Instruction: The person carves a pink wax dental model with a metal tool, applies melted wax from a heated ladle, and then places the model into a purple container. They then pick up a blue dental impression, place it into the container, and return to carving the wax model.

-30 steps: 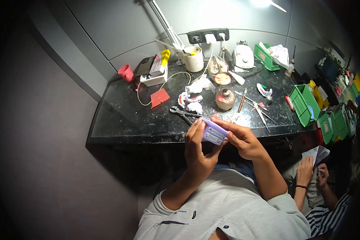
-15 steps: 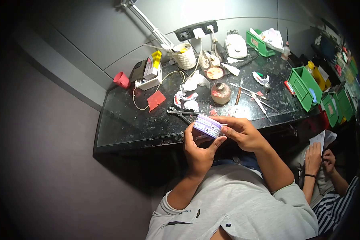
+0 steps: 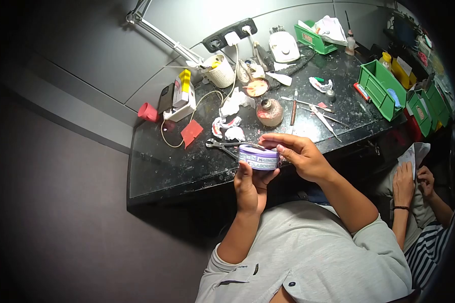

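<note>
In front of the bench edge I hold a round purple-and-white band or roll (image 3: pixel 258 158) with printed capital lettering around its side. My left hand (image 3: pixel 250 191) is closed on it from below, with the thumb up against the near side. At its right rim is my right hand (image 3: pixel 302 159), the thumb on the edge and the fingers reaching along the far side. The fingertips behind the rim are partly hidden. Just beyond the item lie metal pliers (image 3: pixel 215 145), their handles partly covered by it.
Red-and-white dental pieces (image 3: pixel 225 126), a red wax sheet (image 3: pixel 191 133), a round burner bottle (image 3: pixel 270 113) and slim hand tools (image 3: pixel 293 113) lie on the black bench (image 3: pixel 156 171). Green bins (image 3: pixel 376 91) stand at right. Beside me, another person's hands (image 3: pixel 403 184) hold white paper.
The printed item has turned, showing different lettering, and sits more level. My left hand has shifted lower beneath it, while my right fingers have straightened along the far side. The camera view has shifted slightly.
</note>
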A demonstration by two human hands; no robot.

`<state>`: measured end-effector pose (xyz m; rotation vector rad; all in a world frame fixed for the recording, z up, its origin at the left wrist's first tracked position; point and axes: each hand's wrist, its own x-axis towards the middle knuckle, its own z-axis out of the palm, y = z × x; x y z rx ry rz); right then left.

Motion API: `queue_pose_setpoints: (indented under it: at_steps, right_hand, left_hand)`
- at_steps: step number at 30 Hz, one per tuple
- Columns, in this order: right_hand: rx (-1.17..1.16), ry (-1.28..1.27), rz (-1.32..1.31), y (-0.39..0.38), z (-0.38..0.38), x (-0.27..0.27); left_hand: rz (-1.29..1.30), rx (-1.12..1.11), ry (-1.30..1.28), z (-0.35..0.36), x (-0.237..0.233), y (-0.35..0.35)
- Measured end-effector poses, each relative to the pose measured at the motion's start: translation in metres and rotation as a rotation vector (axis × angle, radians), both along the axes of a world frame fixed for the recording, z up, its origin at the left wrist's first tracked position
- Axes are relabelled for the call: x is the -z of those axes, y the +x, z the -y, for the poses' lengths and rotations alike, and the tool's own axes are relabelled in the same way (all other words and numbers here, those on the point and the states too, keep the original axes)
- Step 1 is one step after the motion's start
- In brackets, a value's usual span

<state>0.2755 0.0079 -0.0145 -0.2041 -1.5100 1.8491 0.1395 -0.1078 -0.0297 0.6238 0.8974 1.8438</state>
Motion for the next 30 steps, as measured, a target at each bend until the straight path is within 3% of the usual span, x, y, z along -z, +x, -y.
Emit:
queue_pose_setpoints:
  at_steps: [5, 9, 13, 15, 17, 19, 21, 23, 25, 30]
  right_hand:
    - [-0.040, -0.060, -0.003, 0.003, 0.002, -0.003]
    - [-0.032, -0.032, -0.028, 0.001, 0.002, 0.000]
    - [-0.002, 0.055, 0.031, 0.004, 0.003, -0.002]
    - [0.092, 0.239, 0.155, 0.004, 0.005, -0.004]
    - [0.118, 0.245, 0.167, 0.003, 0.006, -0.002]
    - [0.144, 0.252, 0.177, 0.001, 0.007, 0.000]
    - [0.142, 0.208, 0.187, 0.000, 0.007, 0.001]
    - [0.133, 0.189, 0.198, -0.001, 0.006, 0.003]
    - [0.123, 0.169, 0.211, -0.001, 0.006, 0.004]
    - [0.131, 0.284, 0.293, 0.002, 0.005, 0.003]
  left_hand:
    - [0.344, 0.051, -0.006, -0.001, 0.002, -0.010]
    - [0.400, 0.020, -0.030, 0.000, 0.004, -0.011]
    - [0.244, 0.015, 0.005, -0.001, 0.006, -0.009]
    - [0.182, -0.003, 0.020, -0.001, 0.008, -0.006]
    - [-0.141, -0.130, 0.032, 0.000, 0.010, -0.003]
    - [-0.166, -0.183, 0.106, -0.002, 0.008, 0.001]
    - [-0.501, -0.370, 0.123, -0.002, 0.013, -0.002]
    - [-0.495, -0.372, 0.072, 0.003, 0.004, 0.003]
    - [-0.680, -0.412, 0.010, 0.003, -0.001, 0.007]
    - [-0.772, -0.451, 0.047, 0.001, -0.003, 0.013]
